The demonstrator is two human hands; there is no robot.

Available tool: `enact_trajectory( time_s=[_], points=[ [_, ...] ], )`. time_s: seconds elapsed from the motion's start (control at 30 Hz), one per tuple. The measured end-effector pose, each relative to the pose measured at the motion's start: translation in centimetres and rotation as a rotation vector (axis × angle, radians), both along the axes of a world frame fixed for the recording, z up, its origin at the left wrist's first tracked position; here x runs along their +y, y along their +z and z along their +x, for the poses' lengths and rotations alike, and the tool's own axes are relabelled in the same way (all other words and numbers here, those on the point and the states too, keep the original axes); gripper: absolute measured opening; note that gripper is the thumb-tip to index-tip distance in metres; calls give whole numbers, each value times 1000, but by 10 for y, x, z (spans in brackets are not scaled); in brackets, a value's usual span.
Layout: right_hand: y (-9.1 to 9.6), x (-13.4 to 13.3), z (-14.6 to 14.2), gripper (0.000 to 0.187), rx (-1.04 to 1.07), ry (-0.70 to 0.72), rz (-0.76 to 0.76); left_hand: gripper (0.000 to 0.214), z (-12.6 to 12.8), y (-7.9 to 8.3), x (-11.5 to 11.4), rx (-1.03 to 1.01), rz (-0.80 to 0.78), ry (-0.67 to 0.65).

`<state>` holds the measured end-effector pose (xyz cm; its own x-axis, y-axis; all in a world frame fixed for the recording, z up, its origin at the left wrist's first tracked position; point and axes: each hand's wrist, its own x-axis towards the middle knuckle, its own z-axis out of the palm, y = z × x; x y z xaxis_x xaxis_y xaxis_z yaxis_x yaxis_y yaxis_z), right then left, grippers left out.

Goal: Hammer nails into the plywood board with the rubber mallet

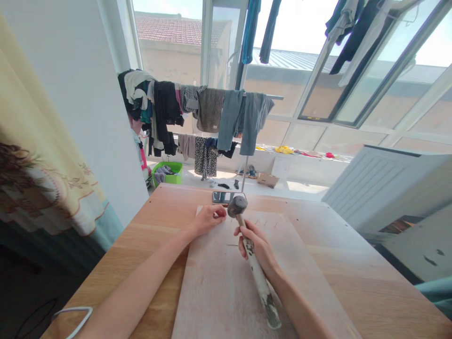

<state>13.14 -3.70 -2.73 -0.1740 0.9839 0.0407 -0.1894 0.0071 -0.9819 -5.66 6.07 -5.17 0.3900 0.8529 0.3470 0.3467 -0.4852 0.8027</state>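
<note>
My right hand is wrapped round the pale, worn handle of a hammer, whose grey head is raised just above a whitish board lying on the wooden table. My left hand rests on the board's far left part, right beside the hammer head, its fingers pinched together on something too small to make out. Several nails stand in the board to the right of the hammer head, and one lies flat on the board near my right hand.
A phone lies at the table's far edge. Beyond stands a drying rack hung with clothes, a green basket on the floor, and large windows. A curtain hangs at left; a white radiator stands at right.
</note>
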Motion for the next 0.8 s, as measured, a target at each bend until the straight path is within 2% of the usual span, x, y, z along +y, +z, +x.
enact_trajectory(
  time_s=[0.2, 0.43, 0.67, 0.8],
  points=[
    [-3, 0, -2, 28, -19, -14, 46, 20, 1, -4, 3, -30, -1, 5],
    [-1, -2, -2, 37, -74, 10, 55, 22, -1, -5, 4, -23, 36, -7],
    [-1, -2, -1, 40, -72, 10, 44, 26, -1, -5, 4, -21, 2, -42],
    [1, -2, 3, 36, -48, -47, 67, 22, 0, 5, -1, 28, 39, -6]
  ],
)
